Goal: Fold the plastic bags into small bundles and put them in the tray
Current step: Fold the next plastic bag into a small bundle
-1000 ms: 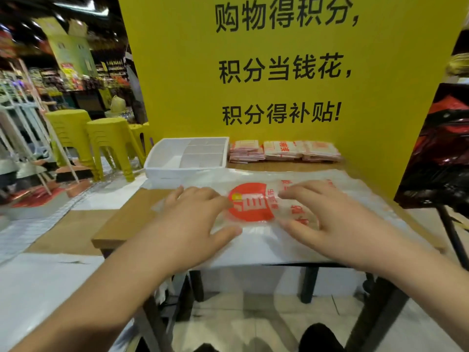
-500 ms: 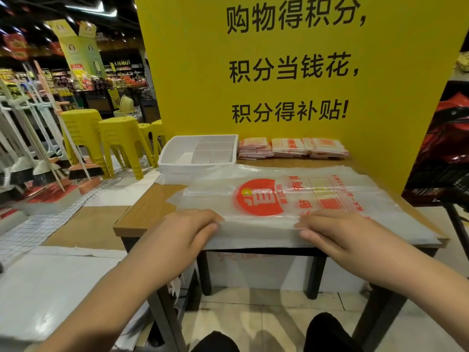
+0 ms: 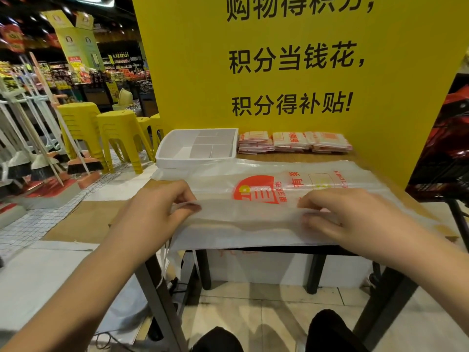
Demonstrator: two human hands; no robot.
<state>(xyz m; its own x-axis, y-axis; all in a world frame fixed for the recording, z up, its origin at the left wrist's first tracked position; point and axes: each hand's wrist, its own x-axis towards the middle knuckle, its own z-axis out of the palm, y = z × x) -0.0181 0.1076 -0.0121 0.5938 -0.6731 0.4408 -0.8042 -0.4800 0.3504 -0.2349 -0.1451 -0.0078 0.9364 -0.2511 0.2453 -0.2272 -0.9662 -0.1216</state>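
Thin plastic, so going gently: pinching the near edge of the plastic bag (image 3: 256,189), spread across the table (image 3: 291,157), with left hand (image 3: 154,212) and right hand (image 3: 355,217) both curled on the film. Probably best carrying both ends forward evenly, keeping the fold line straight, pressing air out before creasing. Aiming eventually for the tray (image 3: 195,160), just behind the bag's left end.
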